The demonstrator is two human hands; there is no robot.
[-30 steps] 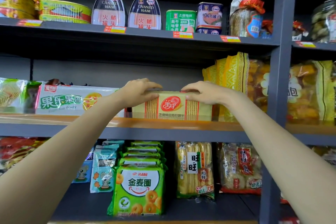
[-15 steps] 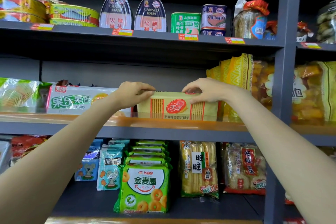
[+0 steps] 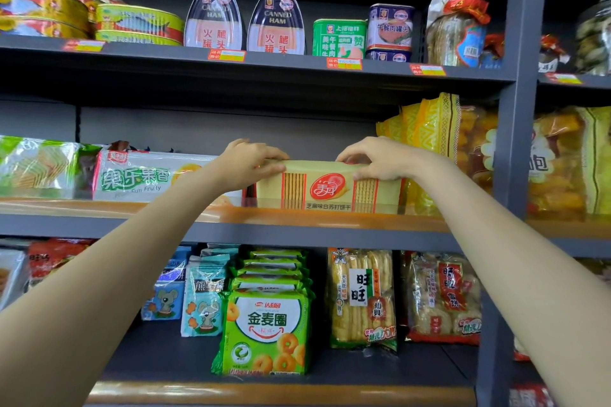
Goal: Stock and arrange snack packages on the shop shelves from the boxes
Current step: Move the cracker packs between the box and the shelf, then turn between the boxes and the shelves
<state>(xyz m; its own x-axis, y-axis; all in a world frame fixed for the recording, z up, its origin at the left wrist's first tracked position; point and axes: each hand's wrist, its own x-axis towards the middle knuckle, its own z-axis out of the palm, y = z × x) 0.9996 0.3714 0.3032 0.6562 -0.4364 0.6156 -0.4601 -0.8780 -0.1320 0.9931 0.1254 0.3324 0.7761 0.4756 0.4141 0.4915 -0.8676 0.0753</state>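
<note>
Gripping the cracker pack (image 3: 330, 187) at each end, my left hand (image 3: 246, 163) and right hand (image 3: 377, 158) seat it on the middle shelf (image 3: 297, 231) between neighbouring packs. I should push evenly, label forward; its base seems down, though the shelf lip hides it.

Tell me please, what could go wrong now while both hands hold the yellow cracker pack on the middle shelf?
1. The cracker pack sits near the middle shelf's front lip; released carelessly, it might tip off forward.
2. The right hand works close to the yellow snack bags; pushing the pack rightward could squash or topple them.
3. The left hand and right hand grip its top edge; squeezing may break crackers.
</note>
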